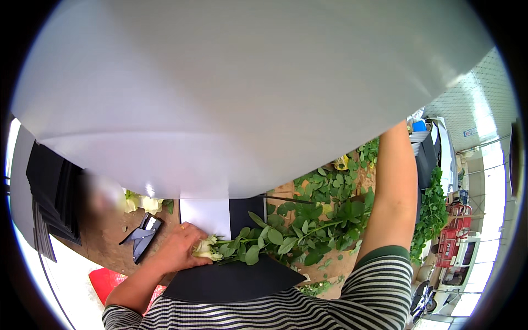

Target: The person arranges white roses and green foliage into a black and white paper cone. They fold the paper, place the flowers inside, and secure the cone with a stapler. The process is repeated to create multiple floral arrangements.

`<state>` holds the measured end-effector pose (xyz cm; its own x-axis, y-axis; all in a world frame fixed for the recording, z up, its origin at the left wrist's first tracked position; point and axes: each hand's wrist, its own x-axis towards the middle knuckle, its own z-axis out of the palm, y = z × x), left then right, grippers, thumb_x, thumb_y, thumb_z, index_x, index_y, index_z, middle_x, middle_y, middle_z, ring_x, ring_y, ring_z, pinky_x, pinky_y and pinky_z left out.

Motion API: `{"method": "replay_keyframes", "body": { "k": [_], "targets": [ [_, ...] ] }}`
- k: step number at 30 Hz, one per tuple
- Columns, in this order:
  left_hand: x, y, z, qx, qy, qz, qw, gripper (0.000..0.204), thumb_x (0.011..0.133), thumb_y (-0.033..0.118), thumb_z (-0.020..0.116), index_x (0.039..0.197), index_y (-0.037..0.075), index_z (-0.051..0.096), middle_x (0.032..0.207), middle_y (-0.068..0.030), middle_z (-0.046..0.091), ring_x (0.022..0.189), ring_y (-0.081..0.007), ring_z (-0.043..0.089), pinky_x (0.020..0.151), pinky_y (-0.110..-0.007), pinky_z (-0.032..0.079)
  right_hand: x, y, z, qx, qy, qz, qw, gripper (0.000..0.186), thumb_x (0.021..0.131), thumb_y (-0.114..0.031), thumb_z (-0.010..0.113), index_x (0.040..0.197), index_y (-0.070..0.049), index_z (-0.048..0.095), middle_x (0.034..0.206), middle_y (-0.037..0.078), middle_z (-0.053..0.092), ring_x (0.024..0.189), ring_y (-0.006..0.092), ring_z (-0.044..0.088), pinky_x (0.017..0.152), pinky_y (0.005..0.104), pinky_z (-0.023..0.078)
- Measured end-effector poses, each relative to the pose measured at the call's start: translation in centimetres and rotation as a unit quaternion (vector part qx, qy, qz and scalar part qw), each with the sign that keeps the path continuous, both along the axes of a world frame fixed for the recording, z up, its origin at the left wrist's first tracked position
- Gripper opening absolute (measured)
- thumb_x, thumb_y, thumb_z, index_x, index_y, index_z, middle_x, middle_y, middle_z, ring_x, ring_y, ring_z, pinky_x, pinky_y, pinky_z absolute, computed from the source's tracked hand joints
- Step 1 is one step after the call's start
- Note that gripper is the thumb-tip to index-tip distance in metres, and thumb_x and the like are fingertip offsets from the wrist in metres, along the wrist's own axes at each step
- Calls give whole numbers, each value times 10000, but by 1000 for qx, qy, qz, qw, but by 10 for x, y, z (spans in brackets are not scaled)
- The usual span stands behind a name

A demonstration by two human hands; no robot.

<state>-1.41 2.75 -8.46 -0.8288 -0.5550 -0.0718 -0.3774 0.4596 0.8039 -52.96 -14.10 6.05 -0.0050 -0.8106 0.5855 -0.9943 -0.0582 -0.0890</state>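
White rose, pale cream in the bloom, lies at about six o'clock in the view, its head resting against the left hand and its green leafy stem running off toward three o'clock over a dark sheet spread just in front of the person's striped sleeve. Starting at nine o'clock, a stack of dark sheets sits at the table's edge, and beside it, toward the centre, a black stapler rests on the brown table with two more pale blooms just above it. The left hand curls around the rose's head, fingers closed lightly on the bloom. A white sheet of paper lies just above that hand. From twelve o'clock a large white sheet fills the upper view. At three o'clock the right forearm rises behind this sheet; the right hand itself is hidden by it, so its grip cannot be told. Loose leafy stems lie between the rose and that arm.
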Motion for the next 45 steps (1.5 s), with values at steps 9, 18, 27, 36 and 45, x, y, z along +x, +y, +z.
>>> {"method": "replay_keyframes", "body": {
  "k": [9, 18, 27, 36, 45],
  "targets": [
    [2, -4, -3, -16, 51, -23, 998, 542, 588, 224, 854, 1023, 27, 597, 1034, -119, 580, 985, -331, 533, 842, -416, 458, -7, 201, 141, -299, -200, 3, 933, 381, 837, -235, 644, 1150, -24, 584, 1016, 154, 632, 915, 253, 599, 841, 364, 487],
    [16, 2, -4, 10, 22, 15, 1000, 522, 611, 199, 831, 1081, 73, 643, 963, -100, 549, 958, -309, 524, 833, -407, 450, 133, 294, -13, 305, -127, 102, 938, 141, 809, -2, 602, 936, 58, 616, 926, 157, 599, 859, 271, 591, 786, 334, 463],
    [24, 5, 0, 142, -56, 29, 988, 562, 764, 208, 755, 1297, 197, 577, 599, -74, 548, 554, -236, 545, 567, -369, 425, 246, 238, -129, 343, -98, 225, 907, 160, 843, -55, 626, 995, -6, 629, 971, 132, 615, 871, 329, 607, 754, 367, 485],
    [26, 4, 0, 162, -87, 19, 983, 522, 784, 275, 734, 1282, 268, 578, 660, -99, 644, 646, -296, 632, 631, -417, 484, 290, 195, -143, 405, -261, 279, 830, 190, 878, -40, 572, 1063, -36, 614, 887, 112, 586, 768, 278, 589, 673, 324, 463],
    [22, -14, -2, -104, 86, 73, 988, 625, 700, 311, 777, 1255, 111, 571, 931, -58, 629, 851, -254, 580, 687, -348, 435, 289, 205, -156, 428, -215, 282, 831, 196, 877, -69, 569, 1065, -85, 626, 872, 80, 578, 770, 283, 593, 665, 343, 476]
  ]
}}
